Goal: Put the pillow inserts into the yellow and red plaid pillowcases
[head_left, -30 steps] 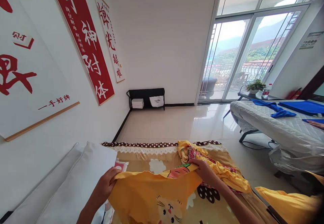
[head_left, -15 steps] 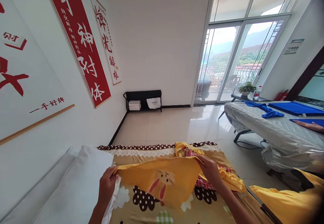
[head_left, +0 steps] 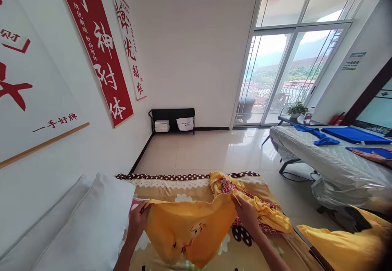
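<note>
From my head view, I read the posture as follows. The left hand (head_left: 138,218) pinches one upper corner of a thin yellow fabric piece with a printed animal face (head_left: 171,224); the right hand (head_left: 247,214) pinches the other. The hands are well apart, each clamped on cloth. I judge that this spacing keeps the top edge spread, though that edge sags and waves between the grips.

The yellow piece hangs between the hands, above a tan bed cover with brown polka-dot trim (head_left: 159,191). The lower part droops and folds, likely because only the top is supported; the print is therefore partly lost in creases. I cannot tell whether the lower edge touches the cover.

A crumpled heap of yellow and red plaid fabric (head_left: 272,218) lies on the cover just beside the right hand, presumably placed there to leave the middle free for handling. A large white smooth-surfaced cushion (head_left: 88,222) rests near the left hand, on the wall side, where I judge it stays outside the working span.
</note>
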`<action>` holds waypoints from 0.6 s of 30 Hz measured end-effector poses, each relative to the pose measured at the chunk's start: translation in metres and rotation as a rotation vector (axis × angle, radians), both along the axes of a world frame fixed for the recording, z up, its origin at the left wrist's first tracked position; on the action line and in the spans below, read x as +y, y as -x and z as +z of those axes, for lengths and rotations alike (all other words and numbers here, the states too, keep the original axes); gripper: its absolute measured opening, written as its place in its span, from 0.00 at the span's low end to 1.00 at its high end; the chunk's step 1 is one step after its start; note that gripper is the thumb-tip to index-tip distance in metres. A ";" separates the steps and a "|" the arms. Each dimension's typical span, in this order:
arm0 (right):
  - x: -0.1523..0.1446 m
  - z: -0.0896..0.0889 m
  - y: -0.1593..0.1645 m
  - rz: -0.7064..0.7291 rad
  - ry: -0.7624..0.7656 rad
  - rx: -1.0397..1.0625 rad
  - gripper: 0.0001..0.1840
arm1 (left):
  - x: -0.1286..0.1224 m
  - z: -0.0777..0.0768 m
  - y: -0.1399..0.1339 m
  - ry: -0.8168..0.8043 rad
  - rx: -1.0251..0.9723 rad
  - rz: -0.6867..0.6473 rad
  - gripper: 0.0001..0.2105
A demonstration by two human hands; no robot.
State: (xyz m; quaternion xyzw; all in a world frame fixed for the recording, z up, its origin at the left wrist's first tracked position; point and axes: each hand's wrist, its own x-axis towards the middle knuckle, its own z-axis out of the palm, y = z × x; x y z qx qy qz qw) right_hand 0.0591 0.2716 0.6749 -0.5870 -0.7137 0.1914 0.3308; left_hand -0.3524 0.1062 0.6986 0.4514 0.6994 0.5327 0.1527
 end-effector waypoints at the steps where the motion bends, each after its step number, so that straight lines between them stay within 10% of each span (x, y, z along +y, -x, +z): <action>1: -0.006 0.006 0.007 -0.014 -0.008 -0.074 0.31 | 0.002 0.007 -0.010 0.036 -0.018 -0.062 0.21; 6: -0.067 0.031 0.092 0.455 -0.015 -0.159 0.38 | 0.022 0.033 -0.085 0.194 -0.002 -0.366 0.13; 8: -0.084 0.038 0.126 0.637 0.112 -0.085 0.26 | 0.027 0.042 -0.105 0.176 0.028 -0.437 0.11; 11: -0.087 0.049 0.149 0.610 0.207 0.159 0.19 | 0.018 0.044 -0.113 0.001 0.078 -0.349 0.13; 18: -0.082 0.083 0.132 0.523 0.173 0.467 0.13 | -0.028 -0.050 -0.123 -0.179 0.198 -0.006 0.21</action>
